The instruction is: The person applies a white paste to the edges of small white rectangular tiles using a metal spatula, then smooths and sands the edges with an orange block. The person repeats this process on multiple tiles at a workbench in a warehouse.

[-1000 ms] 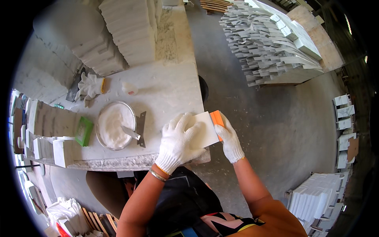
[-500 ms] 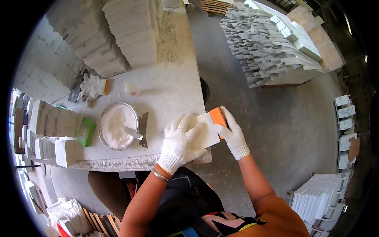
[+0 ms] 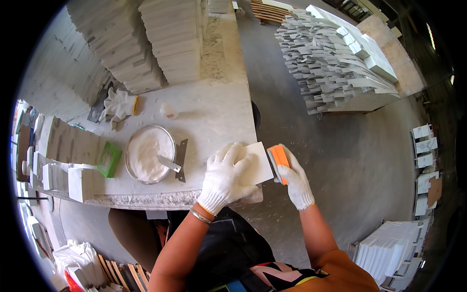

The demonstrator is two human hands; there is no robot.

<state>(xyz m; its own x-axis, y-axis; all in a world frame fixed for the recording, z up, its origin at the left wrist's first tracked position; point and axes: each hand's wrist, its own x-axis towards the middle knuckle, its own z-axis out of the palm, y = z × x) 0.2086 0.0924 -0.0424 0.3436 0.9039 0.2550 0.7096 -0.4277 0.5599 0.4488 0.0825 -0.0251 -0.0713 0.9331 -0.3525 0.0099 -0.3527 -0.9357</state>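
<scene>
My left hand (image 3: 224,173), in a white knitted glove, lies with spread fingers on a thin white stone tile (image 3: 258,165). The tile's right end juts past the table's right edge. Just off that end, my gloved right hand (image 3: 297,184) grips an orange hand sanding block (image 3: 279,158) with a grey pad facing the tile; a narrow gap shows between them. Left of my left hand stands a round metal bowl (image 3: 127,165) of white powder or paste. A putty knife (image 3: 170,164) rests in it, and a flat dark metal scraper (image 3: 181,160) lies beside it.
On the stone-topped table (image 3: 214,104) are a green box (image 3: 109,159), loose gloves (image 3: 118,107) and a small whitish container (image 3: 169,111). Tall tile stacks (image 3: 170,39) rise at its far left. A large pile of stone strips (image 3: 331,68) stands across the floor, more tiles (image 3: 389,248) at lower right.
My right hand has drawn the sanding block away from the tile's end, slightly right and toward me, and tilted it. My left hand still rests on the tile.
</scene>
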